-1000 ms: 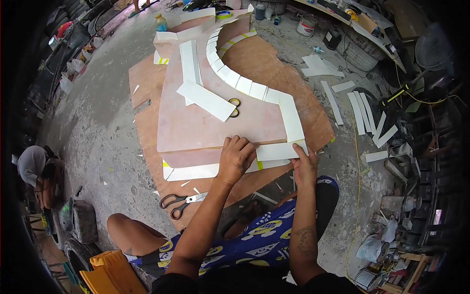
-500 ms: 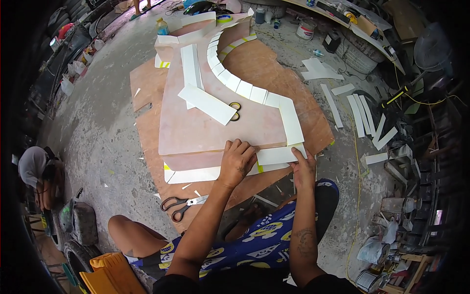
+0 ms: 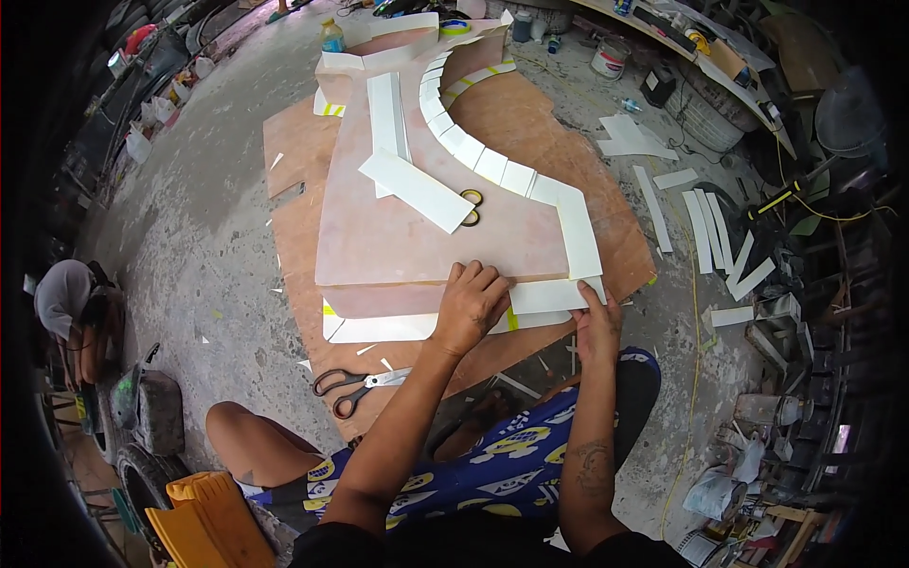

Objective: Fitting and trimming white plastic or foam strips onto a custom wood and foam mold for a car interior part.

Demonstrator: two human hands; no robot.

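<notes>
A large pinkish panel [image 3: 445, 241], curved along its right side, lies in front of me on a brown board. Along its near edge runs a white card strip [image 3: 549, 296]. The strip's left end is under the curled fingers of my left hand [image 3: 471, 303], closed at the panel's edge. At the other end, my right hand [image 3: 597, 322] pinches the strip, thumb on top and fingers below. White pieces [image 3: 490, 163] line the panel's curve, meeting a longer white strip [image 3: 579, 232] at the corner. Black-handled scissors [image 3: 358, 388] lie on the board by my left forearm.
On the panel rest loose white strips [image 3: 417, 192] and a small tape roll [image 3: 471, 208]. More cut strips [image 3: 703, 232] lie on the concrete floor to the right. A bottle [image 3: 332, 38] stands at the far left. Another person [image 3: 80, 317] sits at the left edge.
The whole view has shifted slightly, so the panel appears a little further right. Both hands stay at the same strip, with barely any movement against it.
</notes>
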